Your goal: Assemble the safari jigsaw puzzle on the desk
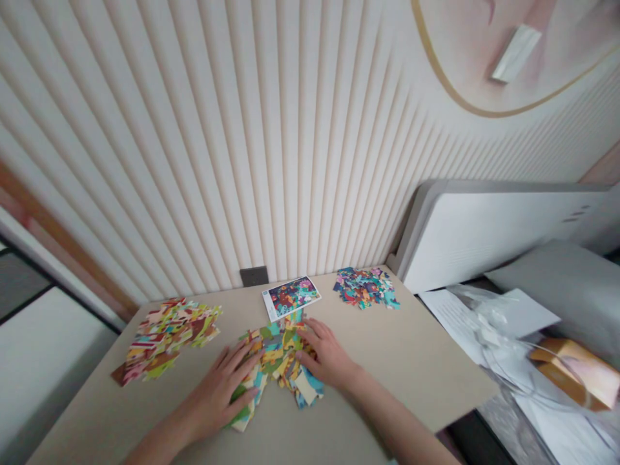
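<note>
A loose heap of jigsaw puzzle pieces [278, 352], mostly yellow, green and blue, lies in the middle of the table. My left hand [227, 382] rests flat on the heap's left side, fingers spread over green and cream pieces. On the opposite side my right hand [323, 354] touches the pieces, its thumb and fingers apart. Neither hand grips a piece that I can make out. Just behind the heap lies a picture card [291, 298] with a colourful printed scene and a white border. Parts of the heap are hidden under my fingers.
Another puzzle pile [169, 332], red, green and cream, covers the table's left part. A darker blue and red pile [367, 287] sits at the back right. Behind the table [402, 361] stands a ribbed wall with a black socket [254, 276]. An orange box [574, 368] and cables lie on the right.
</note>
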`<move>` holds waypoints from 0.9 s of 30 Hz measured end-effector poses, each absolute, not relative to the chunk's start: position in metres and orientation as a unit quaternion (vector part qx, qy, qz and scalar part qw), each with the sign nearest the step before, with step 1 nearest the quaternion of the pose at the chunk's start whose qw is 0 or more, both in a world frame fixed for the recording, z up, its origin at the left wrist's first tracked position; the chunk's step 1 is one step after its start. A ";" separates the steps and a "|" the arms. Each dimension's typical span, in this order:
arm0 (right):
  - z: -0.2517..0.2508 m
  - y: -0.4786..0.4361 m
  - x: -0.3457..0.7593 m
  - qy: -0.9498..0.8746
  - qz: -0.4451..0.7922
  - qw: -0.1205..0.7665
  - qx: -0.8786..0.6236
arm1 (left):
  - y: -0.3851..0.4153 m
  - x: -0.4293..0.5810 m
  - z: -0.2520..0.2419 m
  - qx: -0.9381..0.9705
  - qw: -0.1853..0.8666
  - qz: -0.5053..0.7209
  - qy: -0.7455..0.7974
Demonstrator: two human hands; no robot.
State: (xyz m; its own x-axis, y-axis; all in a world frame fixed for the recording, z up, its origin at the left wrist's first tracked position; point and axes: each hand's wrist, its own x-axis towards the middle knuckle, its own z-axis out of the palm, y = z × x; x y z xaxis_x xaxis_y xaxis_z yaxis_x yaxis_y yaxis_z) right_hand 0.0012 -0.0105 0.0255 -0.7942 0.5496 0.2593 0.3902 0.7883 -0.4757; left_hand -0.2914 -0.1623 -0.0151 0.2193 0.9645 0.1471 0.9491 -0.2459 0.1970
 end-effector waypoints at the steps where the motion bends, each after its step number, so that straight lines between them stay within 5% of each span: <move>1: 0.025 0.000 -0.002 -0.923 0.195 0.198 -0.265 | -0.159 -0.293 -0.016 0.780 0.027 0.126 0.612; 27: 0.009 0.013 0.003 -0.935 0.164 0.180 -0.259 | -0.147 -0.282 -0.022 0.799 -0.001 0.123 0.589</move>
